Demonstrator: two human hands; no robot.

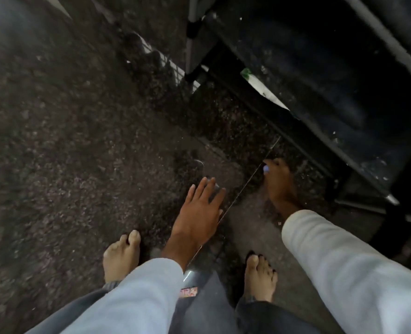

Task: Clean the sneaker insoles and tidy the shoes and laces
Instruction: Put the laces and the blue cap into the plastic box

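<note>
No sneaker, insole or lace shows in the head view. My left hand (pixel 199 213) hangs over the speckled dark floor (pixel 67 141) with its fingers spread and nothing in it. My right hand (pixel 280 186) reaches lower, toward the floor beside a dark piece of furniture, with its fingers drawn together. A small pale bluish thing (pixel 266 169) sits at its fingertips; blur hides whether the hand grips it. Both arms wear light sleeves. My bare feet (pixel 121 256) stand on the floor below the hands.
A black low rack or shelf (pixel 320 92) fills the upper right, with a white-and-green scrap (pixel 259 85) at its edge. A thin straight line (pixel 247 179) crosses the floor diagonally under my hands. A light grille strip (pixel 166 61) lies at the upper middle.
</note>
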